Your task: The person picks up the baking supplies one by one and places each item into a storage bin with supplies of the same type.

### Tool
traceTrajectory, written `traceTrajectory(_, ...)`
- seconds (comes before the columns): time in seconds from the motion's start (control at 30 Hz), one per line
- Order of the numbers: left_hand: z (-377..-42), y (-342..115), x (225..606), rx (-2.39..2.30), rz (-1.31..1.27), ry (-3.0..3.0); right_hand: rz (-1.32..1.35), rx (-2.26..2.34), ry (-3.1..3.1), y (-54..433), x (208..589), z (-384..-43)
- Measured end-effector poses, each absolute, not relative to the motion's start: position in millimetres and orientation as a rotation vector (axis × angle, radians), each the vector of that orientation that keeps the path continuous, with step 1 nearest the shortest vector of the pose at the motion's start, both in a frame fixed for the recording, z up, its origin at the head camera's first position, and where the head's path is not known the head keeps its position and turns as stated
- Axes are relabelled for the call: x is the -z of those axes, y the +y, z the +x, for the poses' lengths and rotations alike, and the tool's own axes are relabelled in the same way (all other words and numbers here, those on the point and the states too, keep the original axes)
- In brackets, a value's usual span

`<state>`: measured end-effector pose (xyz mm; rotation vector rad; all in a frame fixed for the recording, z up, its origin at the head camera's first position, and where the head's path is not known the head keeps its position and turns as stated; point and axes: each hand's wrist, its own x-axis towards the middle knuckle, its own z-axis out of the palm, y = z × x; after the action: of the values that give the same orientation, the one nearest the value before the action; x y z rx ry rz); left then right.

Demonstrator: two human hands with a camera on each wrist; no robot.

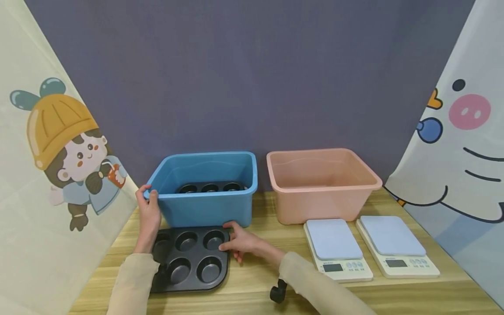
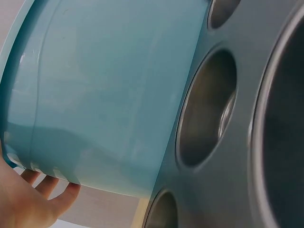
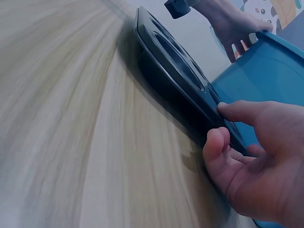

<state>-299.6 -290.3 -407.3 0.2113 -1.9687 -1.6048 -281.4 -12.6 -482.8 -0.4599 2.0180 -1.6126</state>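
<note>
My left hand holds the rim of the blue plastic bin at its front left corner, thumb in front; in the left wrist view its fingers lie along the bin's side. Directly before the bin lies a dark muffin tin with round cups, its left part hidden by my left arm. My right hand is at the tin's right edge, pinching it near the back corner. The right wrist view shows the thumb on the tin's top rim and the other fingers curled at its edge.
Another dark muffin tin sits inside the blue bin. A pink bin stands to its right. Two white kitchen scales lie in front of that on the wooden table. A small black object is near my right forearm.
</note>
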Motion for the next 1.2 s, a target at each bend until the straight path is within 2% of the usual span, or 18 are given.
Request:
traceTrajectory(0.73, -298.2, -294.0, 406.7, 1.618, 0.178, -1.985, -0.344, 1.585, 2.219, 26.8, 474.2, -275.4)
traceTrajectory(1.2, -302.7, -294.9, 409.5, 1.625, 0.17, -1.975, -0.493, 1.587, 2.449, 44.4, 460.6, -273.6)
